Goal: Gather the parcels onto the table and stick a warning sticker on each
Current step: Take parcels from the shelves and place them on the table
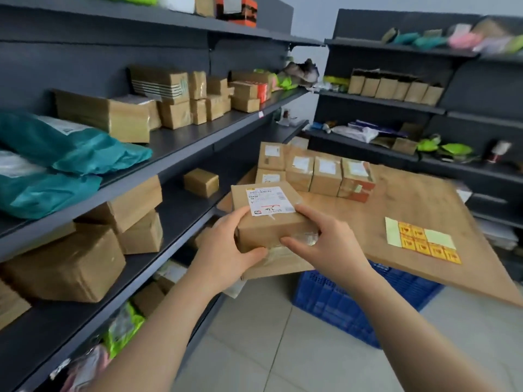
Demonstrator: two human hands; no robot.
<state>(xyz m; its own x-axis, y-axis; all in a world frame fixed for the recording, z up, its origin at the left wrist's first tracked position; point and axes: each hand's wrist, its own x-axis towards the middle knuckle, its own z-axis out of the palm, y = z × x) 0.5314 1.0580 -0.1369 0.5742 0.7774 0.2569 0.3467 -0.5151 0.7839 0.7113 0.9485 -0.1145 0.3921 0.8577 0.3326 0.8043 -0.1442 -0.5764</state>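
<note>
both hands (pixel 226 244) (pixel 325 239) grip the parcel (pixel 268 216) between them.

A tall dark grey metal shelving unit (pixel 198 131) runs along the left side, its boards held on brackets against a matching back panel and receding toward the far corner. A second dark grey shelving unit (pixel 376 24) stands across the back and right, meeting the first almost at a right angle, with a narrow strip of pale wall (pixel 314 21) showing between them. The floor (pixel 268 349) is laid with large light grey tiles (thin grout lines cross it). A wooden tabletop (pixel 410 199) fills the space between the two units, and a blue perforated plastic crate (pixel 339 301) stands on the tiles beneath its near edge. The light is even and soft.
</note>
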